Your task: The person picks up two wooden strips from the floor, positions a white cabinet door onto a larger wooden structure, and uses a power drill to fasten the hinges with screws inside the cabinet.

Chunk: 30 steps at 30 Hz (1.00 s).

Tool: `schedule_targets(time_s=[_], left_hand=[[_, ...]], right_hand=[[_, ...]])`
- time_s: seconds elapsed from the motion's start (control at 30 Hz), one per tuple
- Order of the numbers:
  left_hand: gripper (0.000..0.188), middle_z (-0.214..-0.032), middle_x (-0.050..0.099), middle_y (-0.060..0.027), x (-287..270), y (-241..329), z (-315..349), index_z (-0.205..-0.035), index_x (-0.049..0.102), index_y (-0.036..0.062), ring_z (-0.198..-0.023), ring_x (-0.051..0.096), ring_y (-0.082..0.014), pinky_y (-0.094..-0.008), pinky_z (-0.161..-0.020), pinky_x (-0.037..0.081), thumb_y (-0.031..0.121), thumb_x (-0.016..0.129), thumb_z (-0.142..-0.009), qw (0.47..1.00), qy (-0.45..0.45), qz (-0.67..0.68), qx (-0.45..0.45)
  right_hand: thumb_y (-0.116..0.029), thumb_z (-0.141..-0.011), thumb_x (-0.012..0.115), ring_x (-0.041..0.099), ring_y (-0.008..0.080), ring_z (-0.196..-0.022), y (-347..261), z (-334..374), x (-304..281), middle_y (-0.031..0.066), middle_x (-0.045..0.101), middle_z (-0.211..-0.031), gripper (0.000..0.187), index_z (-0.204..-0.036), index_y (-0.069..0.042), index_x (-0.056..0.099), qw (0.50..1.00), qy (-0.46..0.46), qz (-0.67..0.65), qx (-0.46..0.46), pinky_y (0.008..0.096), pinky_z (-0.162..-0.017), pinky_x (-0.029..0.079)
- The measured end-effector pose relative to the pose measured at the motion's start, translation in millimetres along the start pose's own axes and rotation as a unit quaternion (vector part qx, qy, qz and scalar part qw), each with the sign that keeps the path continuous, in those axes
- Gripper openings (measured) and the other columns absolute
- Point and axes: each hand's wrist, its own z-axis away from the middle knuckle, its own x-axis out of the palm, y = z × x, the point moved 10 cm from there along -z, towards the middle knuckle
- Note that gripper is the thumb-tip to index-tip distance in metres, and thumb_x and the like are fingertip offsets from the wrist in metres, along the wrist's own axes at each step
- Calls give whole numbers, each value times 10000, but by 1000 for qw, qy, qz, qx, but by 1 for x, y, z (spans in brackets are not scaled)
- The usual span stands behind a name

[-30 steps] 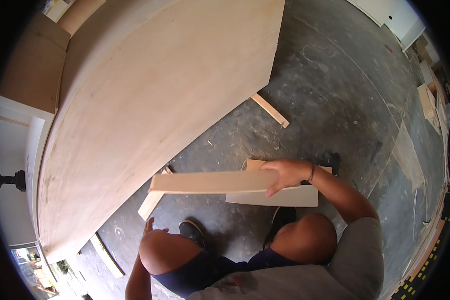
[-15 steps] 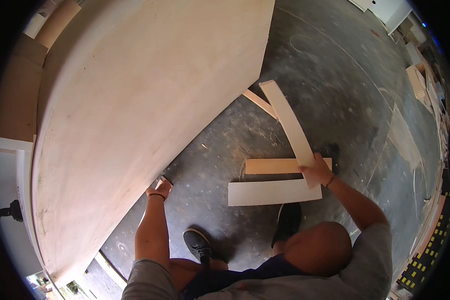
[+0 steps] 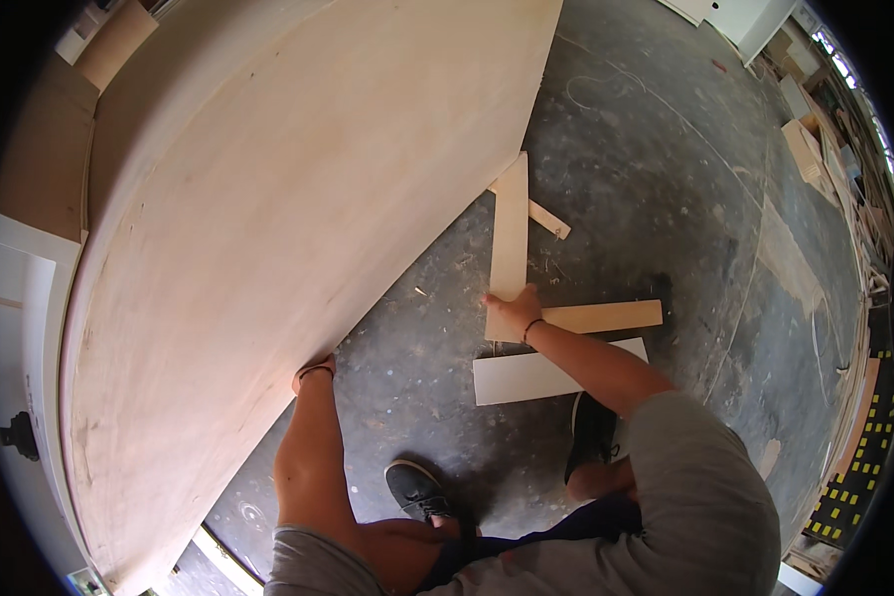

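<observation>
My right hand (image 3: 516,310) is closed around the near end of a pale wooden board (image 3: 510,223), whose far end reaches the edge of a large plywood panel (image 3: 298,189). That panel fills the left side, slanting over the floor. At its lower edge is my left hand (image 3: 314,374), tucked against the panel with its fingers hidden, so what it holds does not show. A narrow wood strip (image 3: 548,220) sticks out from beneath the panel, crossing under the held board. Right of my right hand lies a tan board (image 3: 606,317), and nearer me a white board (image 3: 526,375).
My dark shoes (image 3: 417,489) stand on the grey concrete floor (image 3: 666,209), which has dust and wood chips. Stacked timber and a box (image 3: 810,154) line the right side, with a black mat with yellow squares (image 3: 854,467) nearer me. A white frame (image 3: 38,318) stands at far left.
My right hand has swung the held board left, bringing its far end against the panel's edge. My left hand has slipped further under the panel's edge, hiding its fingers.
</observation>
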Motion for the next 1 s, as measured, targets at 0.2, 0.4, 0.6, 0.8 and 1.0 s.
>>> schedule_targets(time_s=[0.2, 0.4, 0.6, 0.8, 1.0], left_hand=[[474, -1359, 343, -140, -4, 5, 1, -1295, 348, 55, -1254, 339, -309, -461, -958, 352, 261, 373, -869, 1000, 6, -17, 7], [489, -1370, 330, -132, 3, 5, 4, -1301, 344, 65, -1259, 332, -304, -456, -958, 353, 260, 398, -856, 1000, -4, -27, 10], [505, -1381, 316, -124, -9, 11, 2, -1306, 340, 75, -1264, 325, -300, -450, -958, 355, 260, 422, -843, 1000, 4, -23, 17], [523, -1391, 303, -115, -6, -9, 7, -1312, 336, 86, -1269, 319, -295, -445, -959, 357, 259, 446, -831, 1000, 6, -21, 12], [543, -1402, 290, -107, -15, 1, 17, -1317, 332, 96, -1275, 312, -290, -440, -959, 358, 258, 470, -818, 999, 20, -37, 30]], right_hand=[[-480, -600, 777, 587, 345, -948, -24, 7, 33, 251, 575, -1004, 870, -1084, 80, 321, 999, -23, -12, 34, 374, -815, 479], [-412, -651, 769, 590, 357, -926, -49, -6, 55, 256, 573, -980, 796, -1083, 58, 292, 999, -10, -50, -17, 384, -798, 479], [-268, -821, 603, 613, 302, -840, -117, -24, 112, 206, 570, -963, 407, -1020, 13, 386, 956, -233, -180, 9, 366, -551, 540], [-108, -845, 455, 594, 312, -853, -99, -81, 96, 184, 534, -1019, 279, -1098, 1, 410, 991, -40, -126, 18, 379, -548, 554], [-91, -818, 492, 582, 325, -805, -124, -57, 80, 182, 580, -913, 132, -931, -24, 508, 986, 44, -65, -145, 406, -653, 491]])
